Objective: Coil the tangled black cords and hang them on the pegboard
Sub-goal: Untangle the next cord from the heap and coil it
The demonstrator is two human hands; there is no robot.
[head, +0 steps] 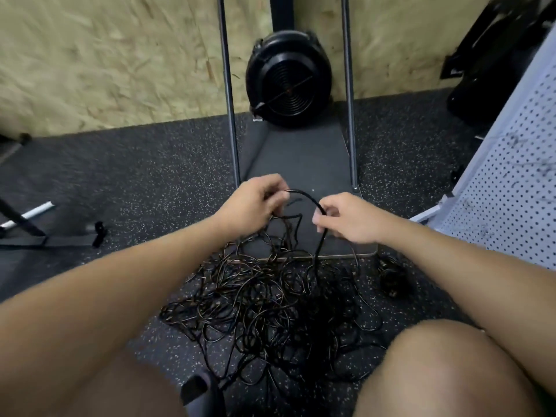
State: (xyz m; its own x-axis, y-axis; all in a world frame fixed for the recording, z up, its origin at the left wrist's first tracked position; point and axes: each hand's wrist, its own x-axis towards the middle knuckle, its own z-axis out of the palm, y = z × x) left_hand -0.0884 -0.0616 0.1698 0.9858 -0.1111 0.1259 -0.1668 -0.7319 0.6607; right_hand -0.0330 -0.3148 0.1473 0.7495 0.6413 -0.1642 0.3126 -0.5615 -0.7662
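Observation:
A big tangle of thin black cords (270, 311) lies on the speckled floor between my knees. One thicker black cord (310, 200) arches up out of the pile between my hands. My left hand (255, 203) pinches one end of that arch and also holds a few thinner strands rising from the pile. My right hand (346, 218) grips the same cord on its other side, where it drops back into the tangle. The white pegboard (511, 191) leans at the right edge, with nothing hanging on it in view.
A dark floor mat (304, 164) lies ahead, flanked by two upright metal rods (230, 115). A round black fan-like unit (288, 79) stands against the wooden wall. A small dark bundle (391, 278) lies right of the tangle. Straps and a bar lie at far left.

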